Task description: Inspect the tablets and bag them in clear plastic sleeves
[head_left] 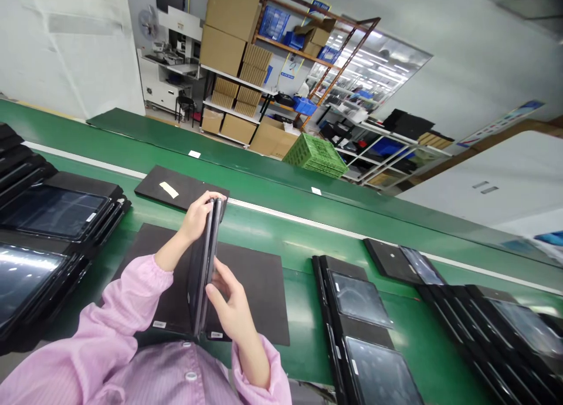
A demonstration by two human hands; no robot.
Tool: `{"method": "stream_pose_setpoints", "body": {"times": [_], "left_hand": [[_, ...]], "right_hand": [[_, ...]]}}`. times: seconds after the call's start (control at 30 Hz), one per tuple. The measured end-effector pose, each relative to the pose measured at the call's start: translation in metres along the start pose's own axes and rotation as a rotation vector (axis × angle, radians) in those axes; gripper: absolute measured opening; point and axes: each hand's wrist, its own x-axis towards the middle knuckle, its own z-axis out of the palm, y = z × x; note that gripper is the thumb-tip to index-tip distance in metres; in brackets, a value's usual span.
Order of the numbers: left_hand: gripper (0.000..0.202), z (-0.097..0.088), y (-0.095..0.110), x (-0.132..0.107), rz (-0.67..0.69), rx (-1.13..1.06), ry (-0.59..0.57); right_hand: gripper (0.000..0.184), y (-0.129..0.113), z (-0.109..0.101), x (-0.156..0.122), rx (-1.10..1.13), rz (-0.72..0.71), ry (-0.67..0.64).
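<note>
Two thin, black-edged screen panels (204, 270) stand on edge, face to face, above a dark flat board (253, 288) in front of me. My left hand (197, 217) grips their upper end, its fingers bent over the top. Lower down, my right hand (231, 302) is against the right side of the panels, thumb near the edge and fingers partly hidden behind it. Small white labels show at the board's near edge. Just beyond lies a dark foam pad (153, 185) with a cream strip of tape on it.
Stacked screens in black foam stand at left (57, 208). More stacks lie at right (365, 299) and far right (505, 311). All rest on a green bench (303, 311). Behind it are a raised green ledge (246, 167), green crates (314, 156) and shelves with cartons (229, 38).
</note>
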Motion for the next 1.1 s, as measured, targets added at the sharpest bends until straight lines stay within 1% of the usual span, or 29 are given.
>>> {"method": "stream_pose_setpoints", "body": {"times": [0.1, 0.2, 0.37, 0.43, 0.53, 0.63, 0.67, 0.7, 0.8, 0.87, 0.97, 1.1], "left_hand": [[0.035, 0.001, 0.007, -0.007, -0.009, -0.001, 0.011], [0.037, 0.001, 0.009, -0.012, -0.024, 0.014, 0.004], [0.035, 0.0, 0.005, -0.016, 0.013, -0.034, 0.021], [0.036, -0.001, 0.002, -0.019, 0.044, -0.057, -0.009], [0.044, -0.004, -0.002, -0.024, 0.072, -0.071, -0.091], [0.053, -0.007, -0.003, -0.029, 0.081, -0.139, -0.169], [0.054, -0.009, -0.003, -0.03, 0.089, -0.172, -0.194], [0.055, -0.011, -0.003, -0.03, 0.102, -0.203, -0.22], [0.056, -0.017, -0.004, -0.031, 0.138, -0.255, -0.303], [0.062, -0.02, -0.006, -0.029, 0.143, -0.258, -0.339], [0.075, -0.022, -0.01, -0.024, 0.124, -0.254, -0.355], [0.085, -0.019, -0.011, -0.019, 0.063, -0.308, -0.332]], "right_hand": [[0.048, 0.003, 0.0, -0.001, -0.003, 0.004, 0.006], [0.043, 0.003, 0.0, -0.001, -0.029, 0.015, 0.028], [0.047, -0.009, 0.004, 0.01, -0.146, -0.045, 0.081], [0.045, -0.017, 0.006, 0.018, -0.199, -0.087, 0.117], [0.041, -0.03, 0.007, 0.033, -0.256, -0.176, 0.184], [0.04, -0.042, 0.001, 0.049, -0.242, -0.246, 0.213], [0.041, -0.046, -0.002, 0.054, -0.219, -0.248, 0.186], [0.045, -0.048, -0.005, 0.059, -0.183, -0.234, 0.133], [0.067, -0.05, -0.016, 0.072, -0.018, -0.15, -0.098], [0.08, -0.048, -0.021, 0.08, 0.089, -0.104, -0.197], [0.089, -0.043, -0.023, 0.092, 0.155, -0.065, -0.22], [0.093, -0.039, -0.02, 0.099, 0.164, -0.065, -0.211]]}}
